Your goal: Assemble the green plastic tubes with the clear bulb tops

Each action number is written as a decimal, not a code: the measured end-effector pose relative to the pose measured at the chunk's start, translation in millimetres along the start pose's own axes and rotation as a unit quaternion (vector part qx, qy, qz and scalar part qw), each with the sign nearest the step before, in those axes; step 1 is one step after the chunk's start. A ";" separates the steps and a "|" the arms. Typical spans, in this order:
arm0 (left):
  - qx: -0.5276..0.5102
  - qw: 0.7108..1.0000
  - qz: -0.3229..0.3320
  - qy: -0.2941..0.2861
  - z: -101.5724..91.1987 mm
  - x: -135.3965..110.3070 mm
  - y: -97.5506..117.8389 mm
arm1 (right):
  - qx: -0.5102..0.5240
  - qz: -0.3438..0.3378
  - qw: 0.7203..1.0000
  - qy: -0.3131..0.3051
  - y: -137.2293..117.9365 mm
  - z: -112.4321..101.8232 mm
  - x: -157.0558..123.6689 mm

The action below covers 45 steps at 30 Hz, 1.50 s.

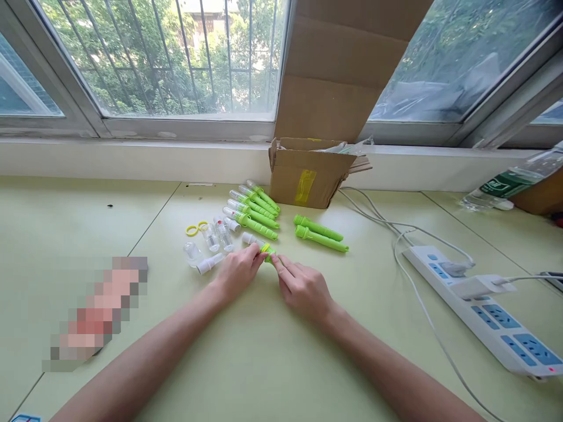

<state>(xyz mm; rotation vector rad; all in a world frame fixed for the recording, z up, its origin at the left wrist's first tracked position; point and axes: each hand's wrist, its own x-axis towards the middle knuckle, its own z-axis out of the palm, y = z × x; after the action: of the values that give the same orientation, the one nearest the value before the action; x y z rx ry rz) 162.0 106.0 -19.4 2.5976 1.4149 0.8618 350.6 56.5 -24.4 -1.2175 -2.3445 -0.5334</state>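
My left hand [237, 268] and my right hand [305, 288] meet at the middle of the table. Between their fingertips is a green plastic handle [270, 257], mostly hidden, with a yellow ring [264, 248] round it. A white sleeve [251, 238] shows just beyond my left fingers, in line with it. Both hands are closed in a pinch on the handle. Left of them lie clear capped tubes [211, 237], another white sleeve [210, 264], a clear cup-shaped cap [192, 254] and two loose yellow rings [192, 230].
Behind my hands lie several green-handled pieces with clear tubes [253, 223]. Two bare green handles [321, 237] are to the right. A cardboard box [308, 179] stands by the window. At right are a power strip [488, 316], a white cable [422, 308] and a bottle [505, 184].
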 end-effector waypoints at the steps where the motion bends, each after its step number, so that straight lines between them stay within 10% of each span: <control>1: 0.028 1.000 0.006 -0.006 0.2 -0.1 1.3 | 0.004 0.003 1.000 0.002 -0.4 -0.1 0.2; 11: 0.221 0.974 0.025 -0.052 -5.4 0.5 9.8 | 0.085 0.076 0.993 0.031 -11.6 -5.1 2.3; 31: -0.010 0.991 -0.129 0.011 2.0 -2.5 11.3 | 0.070 -0.001 0.997 0.025 -2.7 -6.1 0.5; 45: 0.002 0.995 -0.078 0.063 2.0 -6.5 9.5 | 0.030 -0.012 0.999 0.016 -0.3 -9.7 3.3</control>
<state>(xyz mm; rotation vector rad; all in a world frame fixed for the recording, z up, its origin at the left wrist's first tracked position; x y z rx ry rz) 167.5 95.8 -21.1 2.4346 1.6270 1.0170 350.6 53.4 -14.6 -1.1467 -2.3352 -0.4833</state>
